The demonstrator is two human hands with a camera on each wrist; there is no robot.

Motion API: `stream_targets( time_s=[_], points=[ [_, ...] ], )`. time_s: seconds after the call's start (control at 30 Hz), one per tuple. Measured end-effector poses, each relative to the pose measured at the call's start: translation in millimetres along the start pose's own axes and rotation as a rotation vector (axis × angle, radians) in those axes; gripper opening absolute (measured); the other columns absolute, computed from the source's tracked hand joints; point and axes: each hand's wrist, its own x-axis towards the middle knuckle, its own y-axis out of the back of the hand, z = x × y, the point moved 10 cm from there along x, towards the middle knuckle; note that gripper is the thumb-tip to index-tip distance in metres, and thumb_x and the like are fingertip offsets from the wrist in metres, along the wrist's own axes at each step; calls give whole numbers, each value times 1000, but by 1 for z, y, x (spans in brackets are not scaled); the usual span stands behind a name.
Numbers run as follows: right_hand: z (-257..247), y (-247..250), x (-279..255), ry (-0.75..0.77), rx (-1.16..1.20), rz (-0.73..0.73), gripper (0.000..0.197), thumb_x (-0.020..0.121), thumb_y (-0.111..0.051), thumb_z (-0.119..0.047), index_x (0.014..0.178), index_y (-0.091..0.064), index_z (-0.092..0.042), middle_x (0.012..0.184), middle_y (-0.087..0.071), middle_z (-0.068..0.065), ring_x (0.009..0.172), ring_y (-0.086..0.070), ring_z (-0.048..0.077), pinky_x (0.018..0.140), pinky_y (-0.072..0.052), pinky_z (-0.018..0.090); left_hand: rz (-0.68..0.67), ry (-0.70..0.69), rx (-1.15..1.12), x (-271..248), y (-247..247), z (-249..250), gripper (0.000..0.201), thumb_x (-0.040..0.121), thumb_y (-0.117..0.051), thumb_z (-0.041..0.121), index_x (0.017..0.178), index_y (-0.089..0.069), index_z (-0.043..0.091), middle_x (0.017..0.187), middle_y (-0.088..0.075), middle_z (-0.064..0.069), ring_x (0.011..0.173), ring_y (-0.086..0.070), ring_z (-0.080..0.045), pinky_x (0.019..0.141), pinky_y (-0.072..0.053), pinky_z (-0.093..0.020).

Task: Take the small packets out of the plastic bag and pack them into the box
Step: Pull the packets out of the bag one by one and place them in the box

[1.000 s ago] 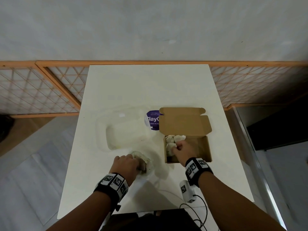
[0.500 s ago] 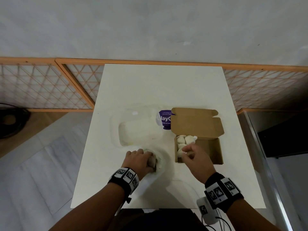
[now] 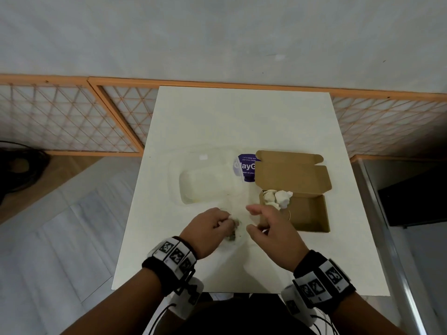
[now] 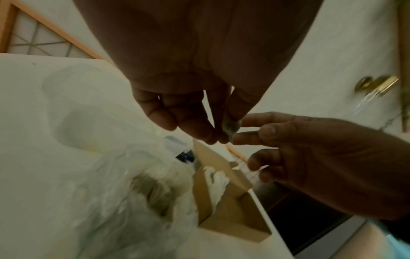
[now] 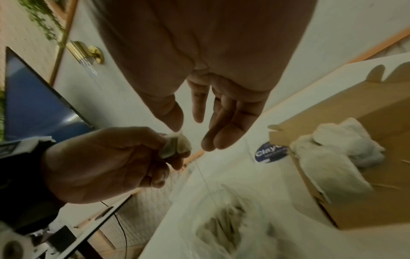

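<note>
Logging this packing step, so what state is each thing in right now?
box: lid flap open, a few white packets in its left end
plastic bag: lying open on the table, packets inside
left hand: pinching one packet
right hand: open, fingers near that packet

A white table (image 3: 217, 122) fills the middle of the head view, its far edge against the wall. On it, right of center, lies an open brown cardboard box (image 3: 307, 213) with the lid folded back toward the upper part of the frame. At the box's upper left corner lies a round purple sticker (image 3: 244, 168), partly hidden by the lid. Left of it rests a clear plastic container (image 3: 205, 182). In the lower center, just beside the box's left wall, lies a crumpled clear plastic bag (image 3: 238, 213).
</note>
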Motion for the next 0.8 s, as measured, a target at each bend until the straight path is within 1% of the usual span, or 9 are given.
stream_targets(
  time_s=[0.07,0.13,0.23,0.37,0.47,0.53,0.67,0.73,0.8],
  points=[
    [-21,-2,1,46,62,-45,47,97,-69,-22,140,-57,-38,122,-63,-21,89,-65,3,81,-57,21,-9,-28,-120,-14,13,15,31,94,-48,43,80,-66,21,82,-64,9,79,-62,-10,83,-53,-39],
    [-39,-3,2,62,140,-87,48,98,-69,-20,140,-57,-38,118,-67,-17,85,-69,11,81,-61,30,-6,-56,-160,-24,25,26,29,90,-45,41,79,-63,21,82,-65,5,80,-64,-15,83,-54,-44],
    [-63,1,5,96,210,-104,32,99,-70,-15,127,-68,-29,100,-73,-7,85,-73,24,81,-63,38,-17,-98,-188,-34,36,41,27,93,-45,33,83,-66,19,87,-69,-3,83,-65,-22,83,-56,-48],
    [-79,7,7,110,283,-93,8,97,-71,-13,102,-71,-19,89,-76,5,82,-71,30,74,-60,37,19,-104,-341,-43,51,51,30,90,-46,27,84,-71,10,84,-73,-6,75,-64,-13,81,-53,-36],
    [-81,13,10,85,338,-67,2,97,-70,-12,97,-69,-12,80,-73,9,69,-67,18,63,-54,23,68,-83,-454,-46,59,46,33,90,-46,23,85,-72,4,89,-74,-16,75,-65,-18,84,-53,-41],
    [-86,15,11,80,352,-80,2,98,-69,-10,97,-68,-8,74,-70,6,63,-63,6,58,-48,15,87,-72,-532,-47,61,43,35,89,-46,21,88,-72,-3,91,-75,-18,74,-65,-19,81,-54,-34],
    [-93,17,12,74,361,-87,6,101,-64,-11,102,-70,-10,73,-67,-1,62,-61,4,56,-48,14,68,-50,-588,-49,60,43,39,87,-46,22,93,-72,-6,94,-75,-18,75,-67,-23,78,-54,-26],
    [-97,19,13,103,336,-79,9,103,-63,-13,105,-71,-13,72,-65,-7,63,-60,4,58,-49,16,62,-52,-572,-49,60,42,40,87,-45,24,95,-72,-4,98,-74,-19,81,-69,-28,83,-53,-30],
    [-103,21,12,150,320,-78,9,102,-64,-12,104,-73,-13,69,-64,-14,63,-57,2,59,-47,15,67,-66,-587,-51,61,44,38,87,-48,29,103,-74,5,103,-74,-15,93,-69,-25,90,-52,-30]
  ],
)
